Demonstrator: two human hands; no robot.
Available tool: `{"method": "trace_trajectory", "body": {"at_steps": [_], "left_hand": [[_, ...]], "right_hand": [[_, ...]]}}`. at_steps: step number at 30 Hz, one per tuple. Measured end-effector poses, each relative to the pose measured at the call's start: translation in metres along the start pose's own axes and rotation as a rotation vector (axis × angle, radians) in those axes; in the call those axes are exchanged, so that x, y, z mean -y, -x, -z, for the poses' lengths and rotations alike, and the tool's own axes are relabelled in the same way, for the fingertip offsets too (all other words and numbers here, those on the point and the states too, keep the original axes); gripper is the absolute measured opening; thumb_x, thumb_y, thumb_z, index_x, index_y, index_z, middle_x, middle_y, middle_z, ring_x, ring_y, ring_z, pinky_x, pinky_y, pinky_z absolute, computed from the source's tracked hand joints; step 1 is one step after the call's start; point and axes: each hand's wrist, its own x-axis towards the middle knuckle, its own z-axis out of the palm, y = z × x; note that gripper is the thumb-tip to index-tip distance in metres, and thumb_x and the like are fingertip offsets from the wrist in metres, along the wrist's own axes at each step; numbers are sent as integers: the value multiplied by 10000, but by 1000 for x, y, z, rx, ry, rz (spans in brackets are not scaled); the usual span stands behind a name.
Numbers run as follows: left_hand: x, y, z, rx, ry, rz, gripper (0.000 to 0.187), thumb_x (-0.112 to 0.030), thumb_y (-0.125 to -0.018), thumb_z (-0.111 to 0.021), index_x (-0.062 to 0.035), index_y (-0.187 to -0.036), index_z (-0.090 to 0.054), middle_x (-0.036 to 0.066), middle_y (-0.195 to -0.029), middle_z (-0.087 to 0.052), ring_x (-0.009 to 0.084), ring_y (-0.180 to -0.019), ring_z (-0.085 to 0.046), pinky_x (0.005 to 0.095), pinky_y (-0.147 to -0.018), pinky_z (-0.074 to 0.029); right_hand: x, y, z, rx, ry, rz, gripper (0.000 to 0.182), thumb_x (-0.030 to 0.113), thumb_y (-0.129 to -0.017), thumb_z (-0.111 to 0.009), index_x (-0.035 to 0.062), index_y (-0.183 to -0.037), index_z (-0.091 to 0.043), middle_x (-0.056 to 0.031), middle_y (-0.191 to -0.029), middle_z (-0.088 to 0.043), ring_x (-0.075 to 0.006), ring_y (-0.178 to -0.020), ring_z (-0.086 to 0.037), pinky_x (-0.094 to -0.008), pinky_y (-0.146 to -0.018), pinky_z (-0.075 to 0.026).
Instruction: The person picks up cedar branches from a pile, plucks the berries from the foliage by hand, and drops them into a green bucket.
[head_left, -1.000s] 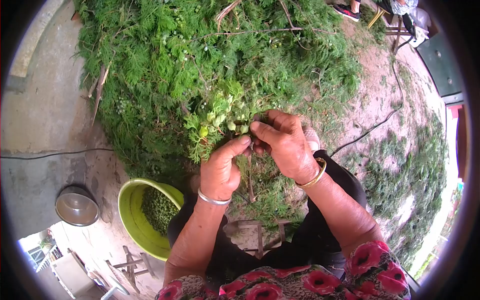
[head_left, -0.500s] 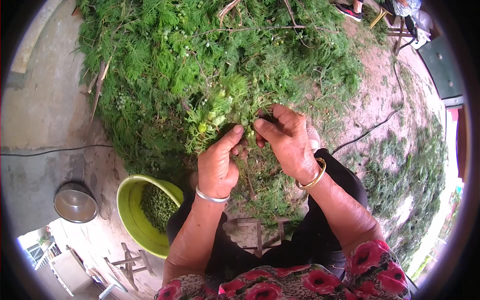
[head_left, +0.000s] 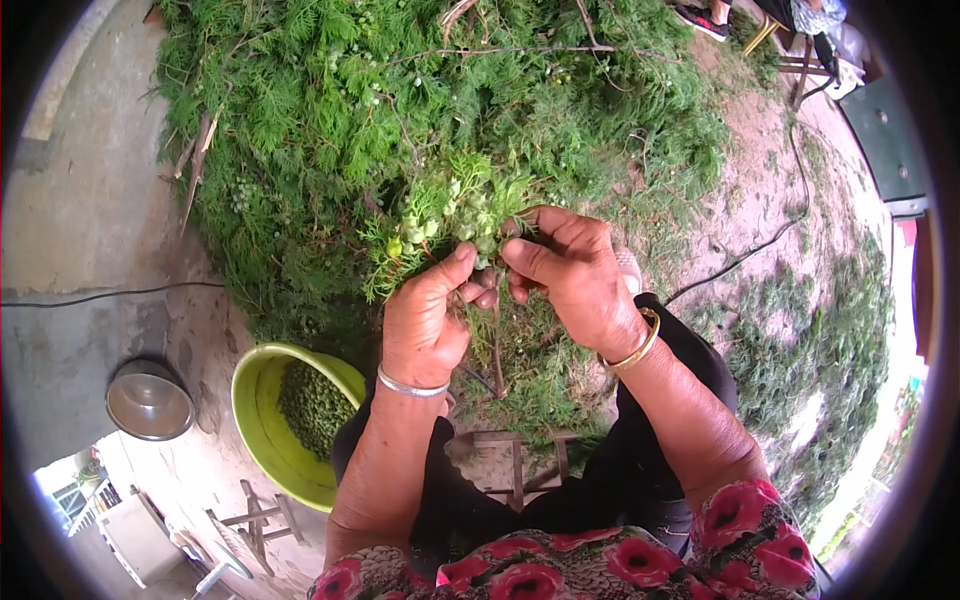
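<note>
By the leafy pile (head_left: 300,120) | your left hand (head_left: 425,318) pinches the sprig (head_left: 440,210), which sits between your hands | your right hand (head_left: 570,268) curls at its cones (head_left: 474,218), hold unclear | both hands stand farther apart than a second ago

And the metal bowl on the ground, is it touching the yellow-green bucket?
Apart. The head view shows it plainly: a strip of ground is visible between the metal bowl and the yellow-green bucket.
</note>
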Motion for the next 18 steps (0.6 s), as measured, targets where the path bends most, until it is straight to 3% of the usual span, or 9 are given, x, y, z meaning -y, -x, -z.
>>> {"method": "trace_trajectory", "body": {"at_steps": [2,3,7,10,13,15,18], "left_hand": [[-1,0,1,143,123,48,143,-94,-814,-652,9,-904,-612,61,-771,-589,145,-632,-476,287,-589,-390],[-2,4,-2,167,77,55,171,-131,-822,-650,15,-899,-607,62,-728,-572,134,-606,-450,283,-578,-381],[-2,3,4,348,78,44,219,-189,-825,-648,14,-888,-594,66,-692,-554,117,-595,-419,273,-568,-364],[-3,2,1,320,101,39,200,-183,-825,-646,6,-861,-591,65,-690,-551,116,-592,-418,278,-571,-364],[2,-1,2,345,159,63,179,-165,-819,-651,-1,-848,-588,69,-692,-548,129,-593,-419,289,-578,-365],[2,-2,2,370,197,63,155,-130,-815,-651,7,-857,-591,78,-702,-550,145,-598,-435,302,-578,-370],[-1,-2,6,273,134,37,141,-96,-807,-652,20,-864,-594,86,-716,-559,152,-604,-454,306,-572,-375]], "right_hand": [[4,0,2,57,-330,-185,136,67,-869,-576,-32,-792,-521,-94,-734,-607,-131,-566,-575,-243,-522,-459],[-2,-1,5,124,-454,-236,131,100,-875,-582,-23,-906,-546,-70,-732,-555,-137,-604,-522,-252,-549,-425],[-7,-1,12,227,-665,-289,126,105,-881,-572,-14,-898,-533,-79,-739,-546,-138,-611,-489,-259,-534,-393],[-4,0,9,205,-803,-315,92,83,-881,-555,-4,-887,-527,-86,-745,-533,-131,-608,-458,-256,-516,-358],[0,-2,10,103,-825,-326,132,110,-913,-501,-1,-842,-501,-91,-741,-514,-137,-598,-458,-270,-526,-424],[2,-4,14,97,-992,-370,155,160,-924,-472,25,-849,-491,-76,-714,-490,-126,-586,-431,-253,-492,-360],[8,-8,23,87,-965,-391,210,230,-940,-443,48,-843,-480,-71,-704,-470,-123,-569,-406,-234,-464,-315]]}}
